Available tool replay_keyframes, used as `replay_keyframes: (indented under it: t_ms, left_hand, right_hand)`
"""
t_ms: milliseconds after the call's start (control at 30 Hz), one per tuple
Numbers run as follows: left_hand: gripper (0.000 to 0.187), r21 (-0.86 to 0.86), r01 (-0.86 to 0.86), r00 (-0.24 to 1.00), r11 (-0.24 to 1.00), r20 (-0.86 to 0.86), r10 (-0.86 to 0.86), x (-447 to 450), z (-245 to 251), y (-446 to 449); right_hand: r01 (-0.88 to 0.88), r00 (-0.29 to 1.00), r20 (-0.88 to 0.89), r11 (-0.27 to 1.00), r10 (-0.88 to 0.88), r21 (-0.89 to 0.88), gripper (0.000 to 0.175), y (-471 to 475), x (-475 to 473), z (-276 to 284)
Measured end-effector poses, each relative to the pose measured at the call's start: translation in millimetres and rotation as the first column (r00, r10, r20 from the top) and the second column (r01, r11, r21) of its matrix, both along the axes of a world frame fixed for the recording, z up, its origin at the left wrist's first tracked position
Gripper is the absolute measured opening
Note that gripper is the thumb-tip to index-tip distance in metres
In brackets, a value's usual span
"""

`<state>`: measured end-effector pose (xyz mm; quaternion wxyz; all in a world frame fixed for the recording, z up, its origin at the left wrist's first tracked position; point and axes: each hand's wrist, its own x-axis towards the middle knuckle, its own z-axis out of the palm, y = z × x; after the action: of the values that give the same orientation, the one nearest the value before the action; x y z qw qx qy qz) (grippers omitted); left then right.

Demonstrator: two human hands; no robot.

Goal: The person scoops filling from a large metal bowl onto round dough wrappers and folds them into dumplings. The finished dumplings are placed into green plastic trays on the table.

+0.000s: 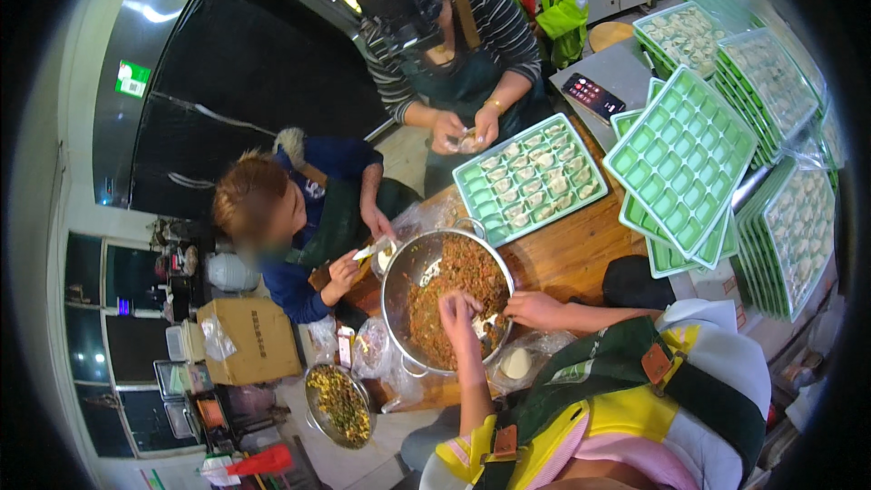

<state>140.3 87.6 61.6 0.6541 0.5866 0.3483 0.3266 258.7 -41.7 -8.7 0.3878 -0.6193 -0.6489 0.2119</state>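
Over the meat-and-vegetable filling (442, 272) in a large steel bowl (389, 299), my left hand (460, 307) is raised with its fingers bent; whether it holds something is unclear. At the bowl's near right rim is my right hand (534, 310), its fingertips over the edge beside some filling; what lies in its fingers is hidden. Just below my right hand, a stack of round dough wrappers (516, 363) sits in clear plastic. Past the bowl, a light green compartment tray (486, 207) holds rows of dumplings (534, 173), with several compartments bare at its left side.
Opposite, a co-worker's hands (466, 136) shape a dumpling; another co-worker's hands (360, 265) hold a wrapper and a white utensil at the bowl's left. Green trays (680, 156) are stacked at the right, near a phone (593, 96). A smaller filling bowl (340, 405) stands lower left.
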Motion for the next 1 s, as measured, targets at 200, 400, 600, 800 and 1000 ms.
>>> replay_keyframes:
  t_ms: [200, 400, 600, 800, 1000]
  left_hand:
    - [0.011, 0.294, 0.14, 0.806, 0.945, -0.588, 0.064, -114.0, -48.6, -93.3]
    - [0.035, 0.54, 0.393, 0.682, 0.744, -0.714, 0.157, -124.0, -95.0, -124.1]
    - [0.036, 0.437, 0.434, 0.65, 0.788, -0.757, 0.061, -119.7, -118.4, -123.0]
    - [0.041, 0.461, 0.429, 0.687, 0.777, -0.725, 0.05, -124.0, -123.8, -125.4]
    - [0.038, 0.505, 0.403, 0.685, 0.763, -0.719, 0.114, -124.9, -130.4, -128.3]
  right_hand:
    - [-0.015, 0.998, 0.053, 1.0, 0.014, 0.012, 0.015, 18.9, -0.3, 1.0]
    - [-0.113, 0.993, 0.037, 0.993, 0.114, -0.04, 0.017, 16.9, -12.5, 14.1]
    - [-0.07, 0.996, 0.053, 0.994, 0.075, -0.078, 0.016, 2.1, -28.8, 23.7]
    - [-0.013, 1.0, -0.002, 0.995, 0.013, -0.1, 0.02, -1.2, -31.0, 28.7]
    - [0.019, 0.999, 0.029, 0.995, -0.016, -0.096, 0.016, -5.9, -37.2, 19.7]
